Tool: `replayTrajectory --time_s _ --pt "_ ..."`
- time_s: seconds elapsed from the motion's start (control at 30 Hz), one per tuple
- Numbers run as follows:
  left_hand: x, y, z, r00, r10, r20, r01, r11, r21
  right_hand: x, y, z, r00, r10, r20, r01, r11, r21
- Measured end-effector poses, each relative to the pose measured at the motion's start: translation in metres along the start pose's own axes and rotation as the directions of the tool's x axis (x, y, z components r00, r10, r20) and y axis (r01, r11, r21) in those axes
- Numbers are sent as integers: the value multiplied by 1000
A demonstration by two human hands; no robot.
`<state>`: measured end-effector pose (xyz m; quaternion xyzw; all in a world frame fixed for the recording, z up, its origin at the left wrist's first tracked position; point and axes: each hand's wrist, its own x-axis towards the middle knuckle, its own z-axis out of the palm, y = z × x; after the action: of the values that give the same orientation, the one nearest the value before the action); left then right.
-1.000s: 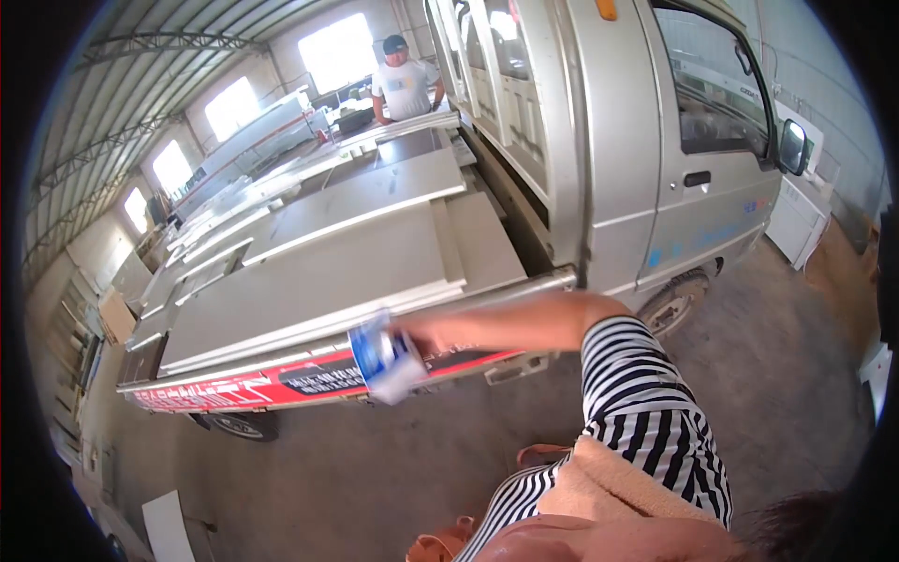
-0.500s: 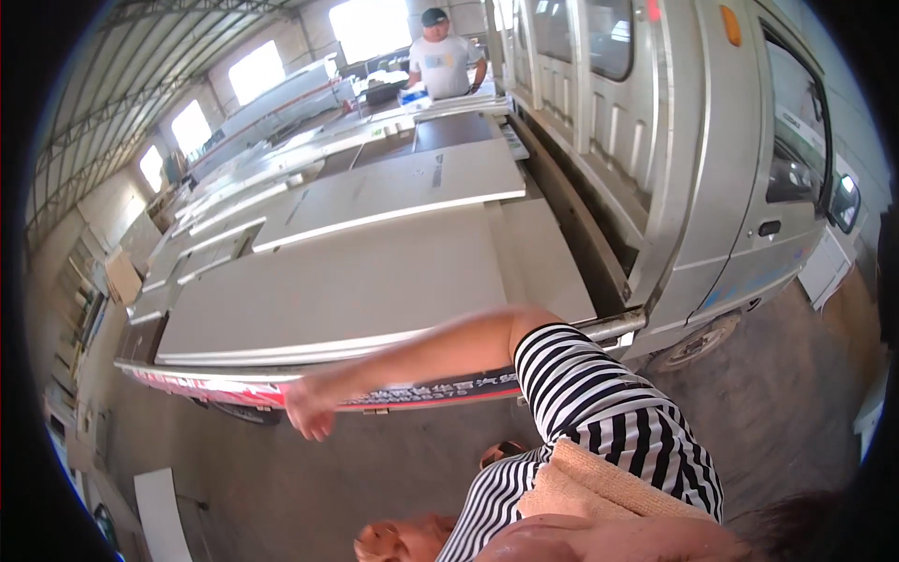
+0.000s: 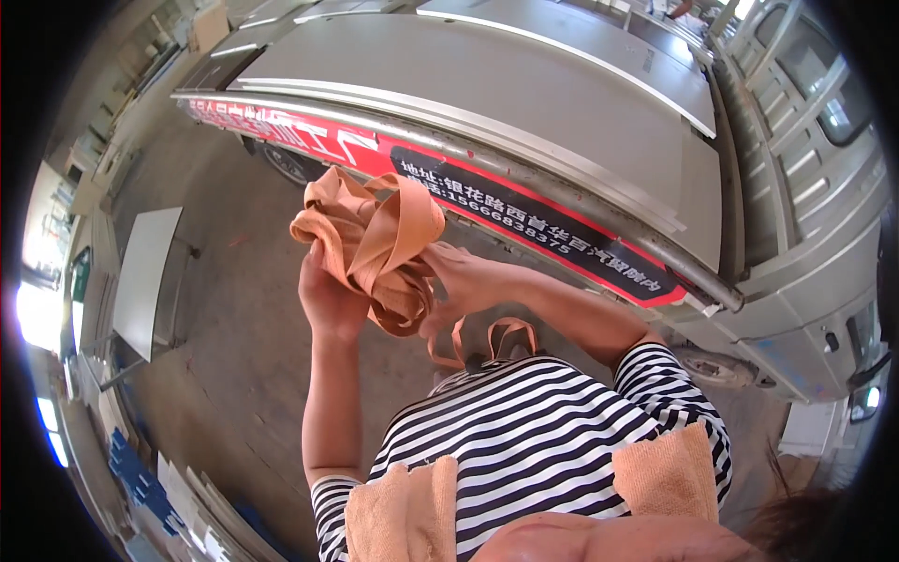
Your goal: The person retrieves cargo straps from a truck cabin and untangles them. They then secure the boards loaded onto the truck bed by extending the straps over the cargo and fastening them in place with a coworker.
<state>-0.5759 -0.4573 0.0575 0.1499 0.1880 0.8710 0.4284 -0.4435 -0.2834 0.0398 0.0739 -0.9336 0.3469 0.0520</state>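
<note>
A loosely bunched orange webbing strap [image 3: 398,229] hangs in front of me, its flat loops folded over one another. My left hand [image 3: 332,295] grips the bundle from below on its left side. On the right side of the bundle, my right hand [image 3: 459,281] holds the strap, with its fingers partly hidden behind the folds. Below the bundle, a thin orange loop [image 3: 513,328] dangles near my striped shirt. Both hands are beside the truck bed's side panel [image 3: 524,220], which is red and black with white lettering.
Large flat grey boards [image 3: 487,94] are stacked on the truck bed. The cab [image 3: 805,281] stands at the right. To the left, a pale panel [image 3: 148,276] leans on a stand, and several boards [image 3: 187,496] lie at the lower left.
My right arm, stretched leftward across the truck's side before, has drawn back to the strap. Both hands now hold the bundle up in front of me. The view has tilted downward.
</note>
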Motion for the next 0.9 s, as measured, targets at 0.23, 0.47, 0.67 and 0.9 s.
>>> replayTrajectory --time_s 0.23,0.47,0.67,0.9 --pt "43 15 0 988 -81 135 30 938 345 66 -18 7 901 251 -354 -99 914 394" --pt "85 107 -28 938 243 248 -323 872 367 103 2 -108 763 381 -522 321 477 818" --pt "81 160 -30 877 445 180 -474 749 463 102 -42 -189 638 200 -744 509 616 602" --pt "62 136 -48 958 275 87 -230 548 804 99 -84 -243 816 103 -568 381 643 664"
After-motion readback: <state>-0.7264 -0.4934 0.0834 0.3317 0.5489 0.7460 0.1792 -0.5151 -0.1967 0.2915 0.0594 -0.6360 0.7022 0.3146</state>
